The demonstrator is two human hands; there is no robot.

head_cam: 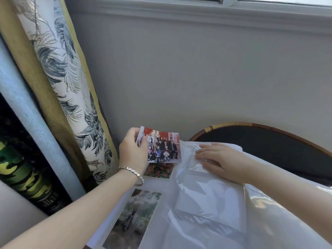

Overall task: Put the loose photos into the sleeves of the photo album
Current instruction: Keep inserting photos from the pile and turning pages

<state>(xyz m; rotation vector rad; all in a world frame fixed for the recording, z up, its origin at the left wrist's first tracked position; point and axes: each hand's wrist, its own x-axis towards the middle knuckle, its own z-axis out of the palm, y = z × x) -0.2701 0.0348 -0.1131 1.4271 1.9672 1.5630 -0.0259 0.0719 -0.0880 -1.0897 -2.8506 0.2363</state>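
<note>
My left hand (133, 150) grips a small stack of loose photos (162, 147) by its left edge; the top one shows a group of people before a red building. The stack is held above the far left corner of the open photo album (206, 209). My right hand (218, 158) lies flat with straight fingers on a clear plastic sleeve (190, 164) of the right page, which is lifted and crinkled. On the left page sit a flower photo (159, 170) and a larger greenish photo (136, 216).
A leaf-patterned curtain (71, 87) hangs at the left, with a grey wall behind. A dark round table with a rattan rim (233, 125) lies beyond the album. A dark and green object (23, 169) stands at the far left.
</note>
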